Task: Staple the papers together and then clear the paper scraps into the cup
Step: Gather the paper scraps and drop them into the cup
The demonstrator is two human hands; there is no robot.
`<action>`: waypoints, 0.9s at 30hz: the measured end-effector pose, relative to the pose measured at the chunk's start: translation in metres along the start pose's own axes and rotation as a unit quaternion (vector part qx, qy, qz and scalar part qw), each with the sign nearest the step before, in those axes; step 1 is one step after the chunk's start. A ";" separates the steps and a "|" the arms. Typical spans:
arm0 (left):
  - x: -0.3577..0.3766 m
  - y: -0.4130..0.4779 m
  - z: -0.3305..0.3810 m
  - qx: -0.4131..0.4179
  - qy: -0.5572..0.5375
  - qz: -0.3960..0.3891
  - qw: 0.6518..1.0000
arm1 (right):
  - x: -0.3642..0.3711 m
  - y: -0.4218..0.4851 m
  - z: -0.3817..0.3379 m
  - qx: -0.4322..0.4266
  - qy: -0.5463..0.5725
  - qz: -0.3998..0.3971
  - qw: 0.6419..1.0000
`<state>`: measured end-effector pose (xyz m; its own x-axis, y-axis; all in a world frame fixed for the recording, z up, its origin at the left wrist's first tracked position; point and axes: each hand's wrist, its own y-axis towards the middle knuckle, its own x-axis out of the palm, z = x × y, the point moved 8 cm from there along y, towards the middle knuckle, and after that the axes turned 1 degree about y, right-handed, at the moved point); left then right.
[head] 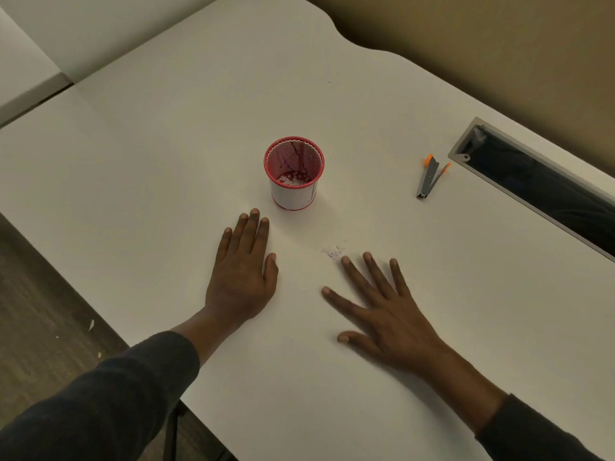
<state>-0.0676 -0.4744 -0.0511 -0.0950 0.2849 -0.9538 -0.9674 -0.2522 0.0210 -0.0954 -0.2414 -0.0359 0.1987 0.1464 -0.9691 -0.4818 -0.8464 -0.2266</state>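
Observation:
A red mesh cup [294,173] stands upright in the middle of the white table [166,168], with white paper scraps lying in its bottom. A small cluster of paper scraps [333,251] lies on the table between my hands. My left hand [242,271] rests flat, palm down, just below and left of the cup, fingers together. My right hand [382,306] lies flat with fingers spread, its fingertips right beside the scraps. A grey stapler with orange tips [431,176] lies at the right, apart from both hands. No sheets of paper are in view.
A long dark cable slot [539,188] with a grey frame is cut into the table at the far right. The table's left edge drops to a dark wood floor [43,294]. Another white surface [23,71] adjoins at the top left.

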 end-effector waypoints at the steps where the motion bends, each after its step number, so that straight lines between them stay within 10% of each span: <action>1: 0.000 0.000 0.000 0.000 -0.001 0.000 1.000 | -0.002 0.008 0.007 0.009 -0.007 -0.001 1.000; 13: 0.001 0.001 -0.001 0.002 0.000 0.002 1.000 | 0.009 -0.029 -0.018 0.313 0.100 0.055 0.943; 27: 0.001 0.001 0.000 -0.001 0.000 0.000 1.000 | -0.007 0.047 0.009 0.313 0.197 0.167 0.914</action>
<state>-0.0685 -0.4749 -0.0518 -0.0945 0.2844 -0.9540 -0.9669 -0.2542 0.0199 -0.1271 -0.2773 -0.0403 0.1844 -0.3669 -0.9118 -0.9410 -0.3338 -0.0560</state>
